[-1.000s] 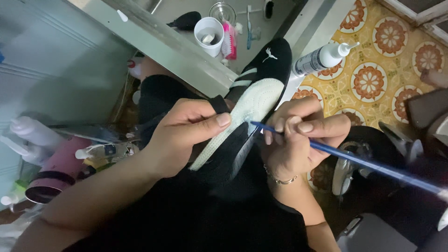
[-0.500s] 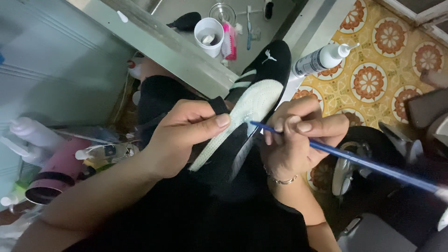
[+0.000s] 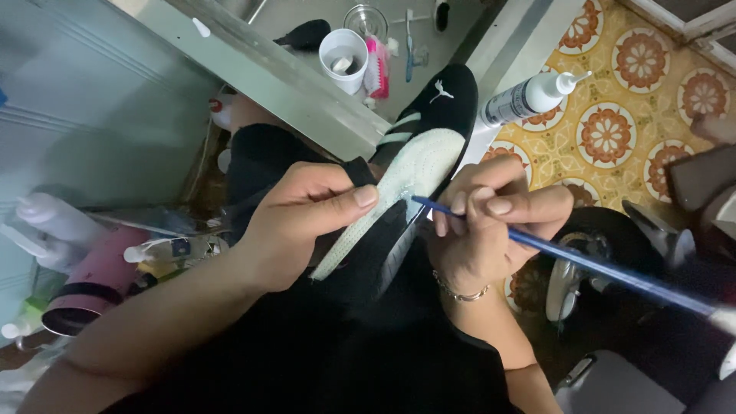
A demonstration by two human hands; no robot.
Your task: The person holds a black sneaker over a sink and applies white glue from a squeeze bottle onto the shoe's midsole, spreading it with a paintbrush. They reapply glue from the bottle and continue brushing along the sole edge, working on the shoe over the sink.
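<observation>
Left hand [image 3: 307, 222]: fingers curled around the black shoe [image 3: 414, 153] from its left side, thumb pressed flat along the edge of the pale sole.
Right hand [image 3: 483, 222]: fingers pressed together, pinching a thin blue brush handle [image 3: 583, 264] close to its tip.
Brush tip: just left of the right fingers, touching the sole's right edge.
Shoe: sole up, held between both hands over the lap, toe pointing away from the fingers.
Glue bottle [image 3: 525, 98]: white, lying on its side just beyond the right fingers.
White cup [image 3: 343, 57]: on the surface, well beyond the left fingers, beside a pink brush [image 3: 377, 69].
Floor [image 3: 613, 138]: patterned yellow tiles, right of the right fingers.
</observation>
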